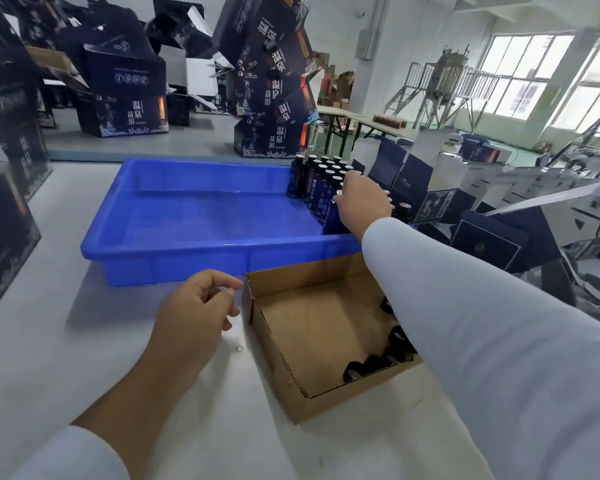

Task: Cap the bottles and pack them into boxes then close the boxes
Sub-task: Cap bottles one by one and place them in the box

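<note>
A blue plastic crate (174, 254) lies on the white table, with several dark blue bottles (317, 181) standing upright in its far right corner. My right hand (362, 202) reaches into that corner, its fingers curled over the top of one dark blue bottle (333, 221) at the group's near edge. In front of the crate stands an open cardboard tray (312, 327) holding several black caps (378, 362) along its right side, partly hidden by my right sleeve. My left hand (193, 317) hovers just left of the tray with loosely curled fingers, holding nothing.
Dark printed gift boxes (123, 109) are stacked behind the table and at the left edge (4, 216). Open dark boxes with white flaps (482, 209) crowd the right side. A small ring-like item (239, 348) lies on the table beside the tray.
</note>
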